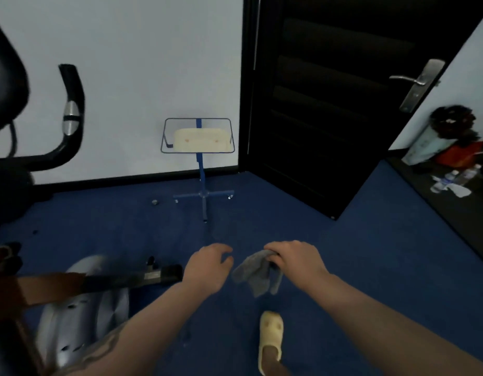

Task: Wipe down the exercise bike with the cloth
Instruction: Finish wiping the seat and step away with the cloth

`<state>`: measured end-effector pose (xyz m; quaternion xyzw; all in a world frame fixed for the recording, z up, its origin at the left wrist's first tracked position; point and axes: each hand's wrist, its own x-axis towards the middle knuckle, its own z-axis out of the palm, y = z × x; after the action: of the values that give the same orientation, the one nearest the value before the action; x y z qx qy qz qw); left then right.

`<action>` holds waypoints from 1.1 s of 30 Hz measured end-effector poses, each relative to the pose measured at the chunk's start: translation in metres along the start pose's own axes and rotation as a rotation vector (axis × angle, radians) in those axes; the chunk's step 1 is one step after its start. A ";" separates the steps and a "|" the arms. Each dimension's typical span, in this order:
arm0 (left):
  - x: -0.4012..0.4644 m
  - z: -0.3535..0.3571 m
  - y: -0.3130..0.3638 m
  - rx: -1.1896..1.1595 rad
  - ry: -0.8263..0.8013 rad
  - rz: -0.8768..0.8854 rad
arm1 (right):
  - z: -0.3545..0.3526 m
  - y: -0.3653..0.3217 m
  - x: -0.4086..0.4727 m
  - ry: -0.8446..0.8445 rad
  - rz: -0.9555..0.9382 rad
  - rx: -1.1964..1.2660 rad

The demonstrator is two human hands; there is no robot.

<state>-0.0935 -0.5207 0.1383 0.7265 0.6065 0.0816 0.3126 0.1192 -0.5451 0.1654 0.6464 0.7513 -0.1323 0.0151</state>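
Observation:
My right hand [295,257] grips a grey cloth [258,272] that hangs loosely from its fingers above the blue carpet. Just left of the cloth my left hand [207,265] hovers with relaxed, slightly curled fingers, holding nothing. The exercise bike fills the left edge: a black handlebar with a silver grip sensor [70,115] rises at upper left, and the silver-grey flywheel housing [80,313] with a black crossbar [131,279] lies at lower left. Neither hand touches the bike.
A blue wire-tray stand [199,147] carrying a cream pad stands by the white wall ahead. An open dark door [343,104] is on the right, with bottles and clutter [451,169] beyond it. My foot in a cream slipper [271,337] is on the carpet.

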 end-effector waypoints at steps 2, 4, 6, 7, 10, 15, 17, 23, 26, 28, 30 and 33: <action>0.028 -0.001 0.006 -0.019 0.011 -0.029 | -0.006 0.017 0.030 -0.027 -0.028 -0.014; 0.054 -0.005 0.010 -0.010 0.010 -0.061 | -0.013 0.032 0.061 -0.043 -0.068 -0.037; 0.083 -0.013 0.012 0.015 0.011 -0.094 | -0.020 0.041 0.091 -0.038 -0.118 -0.038; 0.098 -0.019 0.015 0.023 0.021 -0.105 | -0.023 0.044 0.106 -0.028 -0.141 -0.031; 0.142 -0.035 0.024 0.016 0.103 -0.109 | -0.032 0.052 0.154 0.014 -0.201 -0.048; 0.189 -0.053 0.014 -0.034 0.120 -0.174 | -0.037 0.053 0.219 0.024 -0.234 0.049; 0.213 -0.063 -0.001 -0.028 0.125 -0.202 | -0.037 0.051 0.251 -0.007 -0.246 0.042; 0.296 -0.102 -0.044 -0.001 0.088 -0.221 | -0.042 0.038 0.351 -0.096 -0.197 0.043; 0.346 -0.130 -0.058 0.029 0.109 -0.181 | -0.047 0.035 0.405 -0.068 -0.174 0.090; 0.375 -0.145 -0.066 0.003 0.121 -0.189 | -0.049 0.031 0.437 -0.051 -0.194 0.094; 0.394 -0.154 -0.069 -0.013 0.096 -0.208 | -0.051 0.029 0.460 -0.018 -0.199 0.107; 0.421 -0.163 -0.076 0.011 0.048 -0.201 | -0.053 0.028 0.493 0.006 -0.199 0.078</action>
<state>-0.1322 -0.0653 0.1150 0.6614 0.6842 0.0637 0.3007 0.0732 -0.0528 0.1156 0.5692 0.8061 -0.1601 -0.0253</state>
